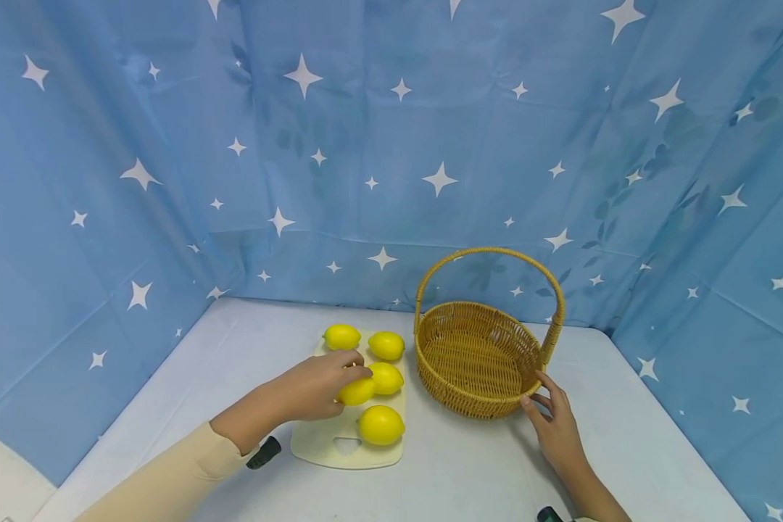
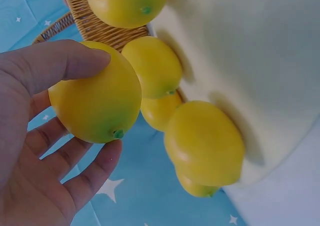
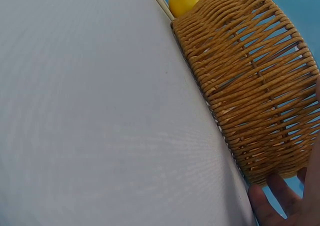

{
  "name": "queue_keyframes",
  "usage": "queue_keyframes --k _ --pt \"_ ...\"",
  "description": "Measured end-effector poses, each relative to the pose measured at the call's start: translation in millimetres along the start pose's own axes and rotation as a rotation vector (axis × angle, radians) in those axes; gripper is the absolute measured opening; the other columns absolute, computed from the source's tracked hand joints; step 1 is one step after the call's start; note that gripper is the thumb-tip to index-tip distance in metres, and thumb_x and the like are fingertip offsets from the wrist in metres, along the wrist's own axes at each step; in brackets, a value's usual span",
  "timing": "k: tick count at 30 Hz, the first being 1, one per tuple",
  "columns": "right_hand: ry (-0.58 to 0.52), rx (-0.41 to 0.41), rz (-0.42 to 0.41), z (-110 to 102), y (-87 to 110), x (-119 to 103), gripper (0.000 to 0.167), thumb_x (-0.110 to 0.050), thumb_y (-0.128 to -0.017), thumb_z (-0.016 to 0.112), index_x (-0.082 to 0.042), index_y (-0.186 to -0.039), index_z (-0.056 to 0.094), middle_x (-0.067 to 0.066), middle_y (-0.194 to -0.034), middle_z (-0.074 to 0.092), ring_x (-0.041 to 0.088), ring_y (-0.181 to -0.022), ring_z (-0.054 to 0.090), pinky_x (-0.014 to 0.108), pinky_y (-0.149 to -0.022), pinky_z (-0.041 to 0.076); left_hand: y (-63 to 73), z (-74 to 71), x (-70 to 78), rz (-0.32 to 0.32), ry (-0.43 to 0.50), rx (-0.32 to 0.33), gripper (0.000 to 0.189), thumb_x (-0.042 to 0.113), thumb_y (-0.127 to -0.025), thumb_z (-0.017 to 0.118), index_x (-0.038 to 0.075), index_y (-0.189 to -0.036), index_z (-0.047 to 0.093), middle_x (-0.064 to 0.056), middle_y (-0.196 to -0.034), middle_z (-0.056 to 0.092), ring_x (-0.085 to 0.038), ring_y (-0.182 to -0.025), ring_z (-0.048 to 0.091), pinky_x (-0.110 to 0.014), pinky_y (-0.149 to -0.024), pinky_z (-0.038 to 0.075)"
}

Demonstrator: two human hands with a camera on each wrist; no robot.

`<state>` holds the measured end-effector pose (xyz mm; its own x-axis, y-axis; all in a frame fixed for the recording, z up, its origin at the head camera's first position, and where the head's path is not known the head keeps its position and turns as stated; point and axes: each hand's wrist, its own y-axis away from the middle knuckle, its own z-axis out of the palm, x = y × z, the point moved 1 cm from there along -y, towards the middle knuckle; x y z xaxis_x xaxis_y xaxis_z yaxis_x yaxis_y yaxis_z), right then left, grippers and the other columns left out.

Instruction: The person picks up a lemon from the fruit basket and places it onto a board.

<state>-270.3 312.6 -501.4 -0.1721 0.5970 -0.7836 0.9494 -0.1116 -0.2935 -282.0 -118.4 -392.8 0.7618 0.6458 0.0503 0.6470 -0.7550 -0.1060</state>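
My left hand holds a yellow lemon between thumb and fingers, over the cream cutting board. Its green-tipped end shows in the left wrist view. Several more lemons lie on the board: one near the board's handle hole, one partly behind the held lemon, and two at the far end, left and right. To the right of the board stands a round wicker basket with a tall arched handle. My right hand grips its near right rim, thumb at the front.
A white-covered table carries the board and basket. Blue curtains with white stars rise at the back and both sides, close behind the basket's handle.
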Motion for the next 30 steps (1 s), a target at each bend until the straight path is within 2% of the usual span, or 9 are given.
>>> queue_keyframes --k 7,13,30 --pt "-0.002 -0.004 -0.004 1 0.3 1 0.066 -0.033 -0.101 0.054 -0.013 -0.155 0.021 0.023 -0.150 0.024 0.044 -0.123 0.046 0.061 -0.094 0.043 16.3 9.2 -3.6 -0.016 0.007 0.004 0.056 0.009 -0.077 0.075 0.019 -0.130 0.060 0.000 -0.126 0.051 -0.016 -0.107 0.053 -0.032 -0.084 0.051" --pt "-0.008 -0.015 0.010 0 0.3 1 0.067 -0.035 -0.101 0.053 -0.013 -0.155 0.020 0.023 -0.149 0.024 0.044 -0.125 0.044 0.061 -0.095 0.042 27.4 15.4 -6.3 -0.031 0.041 0.006 0.055 0.004 -0.076 0.074 0.017 -0.128 0.062 0.000 -0.123 0.053 -0.016 -0.107 0.054 -0.032 -0.087 0.051" --pt "-0.017 -0.021 0.019 -1 -0.6 -2 0.068 -0.035 -0.101 0.053 -0.013 -0.156 0.019 0.023 -0.150 0.023 0.044 -0.126 0.043 0.061 -0.095 0.041 42.7 30.2 -10.8 -0.063 0.084 -0.023 0.052 0.006 -0.080 0.075 0.017 -0.129 0.062 -0.001 -0.123 0.052 -0.015 -0.103 0.053 -0.033 -0.086 0.051"
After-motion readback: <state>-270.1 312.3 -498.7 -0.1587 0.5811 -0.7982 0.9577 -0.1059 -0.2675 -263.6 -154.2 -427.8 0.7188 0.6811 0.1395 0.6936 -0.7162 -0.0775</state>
